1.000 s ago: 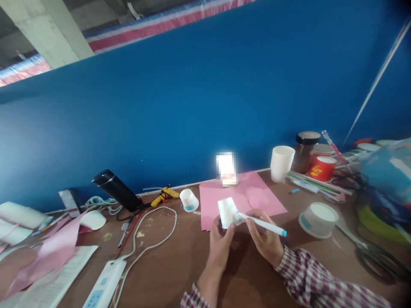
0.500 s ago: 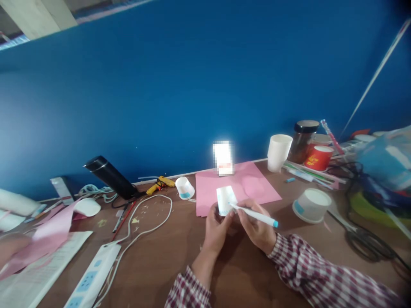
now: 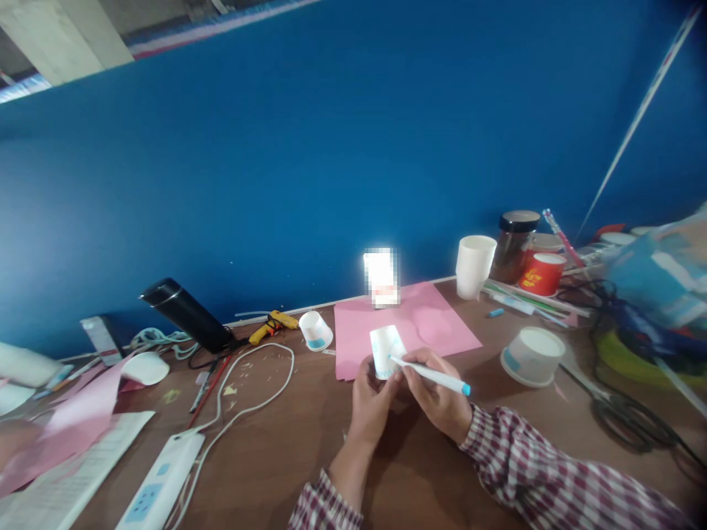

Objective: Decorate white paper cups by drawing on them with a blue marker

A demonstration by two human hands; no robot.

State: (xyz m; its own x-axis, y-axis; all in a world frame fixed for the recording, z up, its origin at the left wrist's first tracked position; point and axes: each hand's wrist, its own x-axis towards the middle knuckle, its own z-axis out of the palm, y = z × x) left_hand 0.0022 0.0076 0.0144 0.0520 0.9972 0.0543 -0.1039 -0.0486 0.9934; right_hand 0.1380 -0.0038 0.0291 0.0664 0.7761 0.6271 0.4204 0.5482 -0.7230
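My left hand (image 3: 371, 401) is closed around the lower part of a small white paper cup (image 3: 385, 346), which has light blue marks on its side. In my right hand (image 3: 436, 394) is a white felt-tip marker (image 3: 436, 377) with a blue end. Its tip meets the cup's side, or is very close to it. Pink paper sheets (image 3: 364, 324) lie just beyond both hands. A bright, blurred-out upright screen (image 3: 381, 278) stands on their far edge. The blue marker cap (image 3: 496, 313) lies apart on the table to the right.
At left are a power strip (image 3: 160, 478), a yellow glue gun (image 3: 273, 326), a black bottle (image 3: 188, 316) and a small cup (image 3: 316, 331). Toward the right stand a tall white cup (image 3: 475, 266), an upturned tub (image 3: 533, 357), a red cup (image 3: 543, 274) and scissors (image 3: 630, 416).
The view has shifted slightly. Both hands keep their hold on the cup and the marker, and the marker tip has moved a little across the cup's side.
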